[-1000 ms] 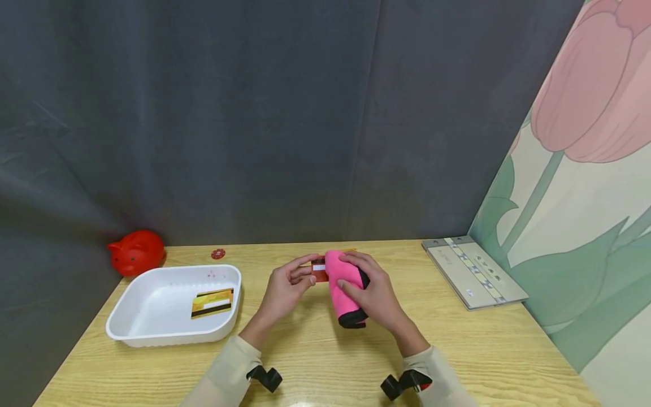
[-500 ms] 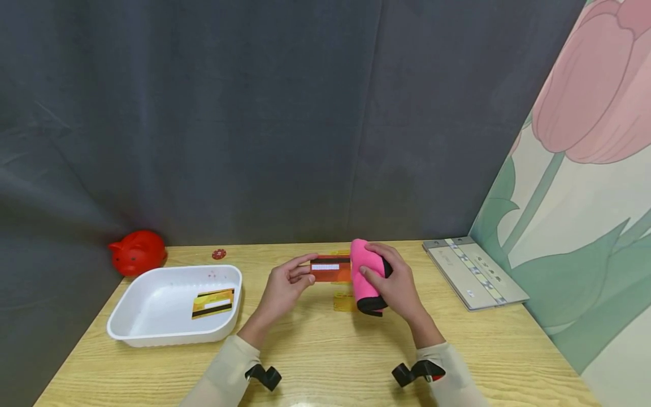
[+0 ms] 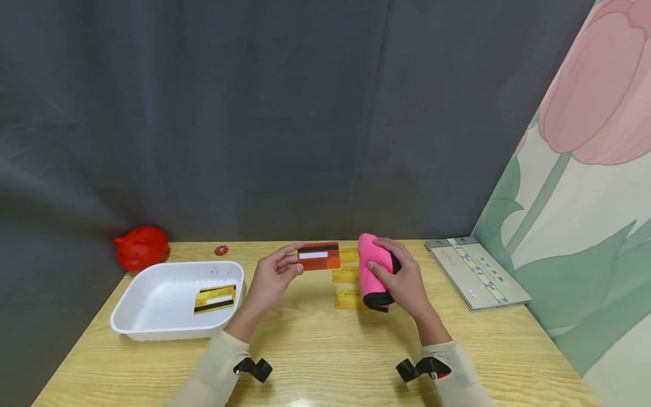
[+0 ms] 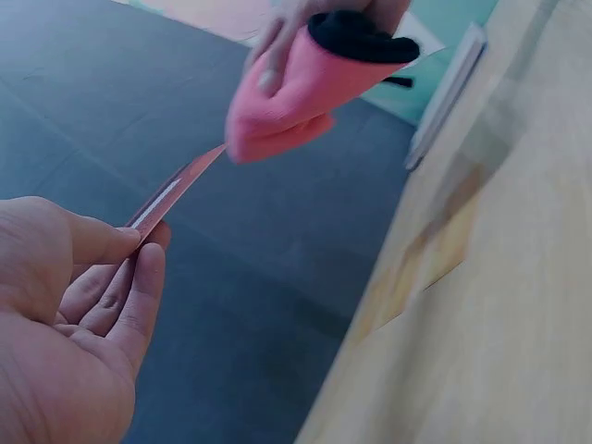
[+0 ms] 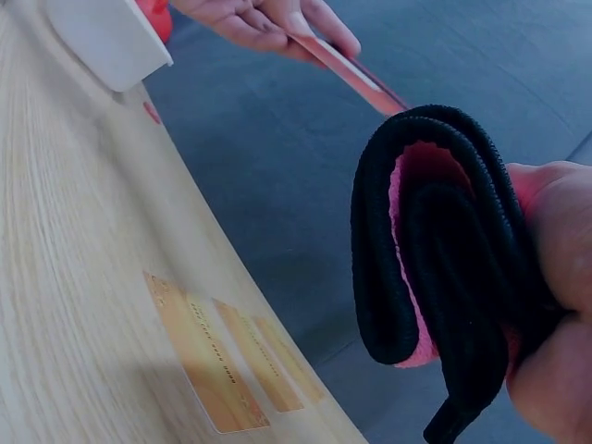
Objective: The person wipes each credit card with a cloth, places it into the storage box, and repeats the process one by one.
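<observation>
My left hand (image 3: 271, 277) pinches one end of a red bank card (image 3: 319, 256) between thumb and fingers, raised above the table. The card's black stripe and white strip face the head camera. My right hand (image 3: 406, 278) grips a folded pink cloth (image 3: 373, 265) with black edging, apart from the card in the head view. Its rolled black edge (image 5: 435, 268) shows close up in the right wrist view. Beneath and left of the cloth, yellow bank cards (image 3: 350, 299) lie in a column on the table, partly hidden by the cloth in the head view.
A white tray (image 3: 122, 316) on the left holds yellow bank cards (image 3: 215, 298). Behind it are a red piggy bank (image 3: 141, 249) and a red poker chip (image 3: 221, 250). A grey-beige calendar or album (image 3: 475, 272) lies at the right. A dark curtain (image 3: 285, 124) borders the table's back.
The cloth slid rightward off the red card, uncovering it and the yellow cards below. My left hand then moved left and slightly up with the card.
</observation>
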The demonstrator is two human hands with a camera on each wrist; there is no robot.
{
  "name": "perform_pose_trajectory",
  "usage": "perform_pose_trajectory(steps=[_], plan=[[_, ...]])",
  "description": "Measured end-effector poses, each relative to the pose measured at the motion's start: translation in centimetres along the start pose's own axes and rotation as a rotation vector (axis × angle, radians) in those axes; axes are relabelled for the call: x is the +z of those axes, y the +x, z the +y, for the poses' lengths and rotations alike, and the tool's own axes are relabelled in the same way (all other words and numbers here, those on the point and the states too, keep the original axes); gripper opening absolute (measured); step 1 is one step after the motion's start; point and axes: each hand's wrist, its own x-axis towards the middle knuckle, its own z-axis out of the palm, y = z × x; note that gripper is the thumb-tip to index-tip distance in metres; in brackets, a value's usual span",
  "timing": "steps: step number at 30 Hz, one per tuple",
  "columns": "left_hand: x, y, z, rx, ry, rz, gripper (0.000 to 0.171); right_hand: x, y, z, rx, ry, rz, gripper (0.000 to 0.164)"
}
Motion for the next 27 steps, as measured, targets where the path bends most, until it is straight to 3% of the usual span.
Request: perform_pose_trajectory(steps=[6,15,21,27], plan=[[-3.7,-0.4,0.7,-0.005,0.04,0.059,0.046,-0.4,0.0,0.1,0.012,0.019,-0.011,0.052],[-9.5,-2.3,1.1,-0.023,0.176,0.141,0.047,-0.5,-0.1,0.2,0.021,0.015,-0.02,0.052],[-12.8,-3.1,0.7,-0.064,0.243,0.2,0.046,-0.6,0.0,0.0,0.016,0.028,-0.012,0.051],[-15.6,-3.5,-0.3,-0.13,0.248,0.208,0.049,-0.6,0.0,0.1,0.017,0.033,-0.014,0.051]])
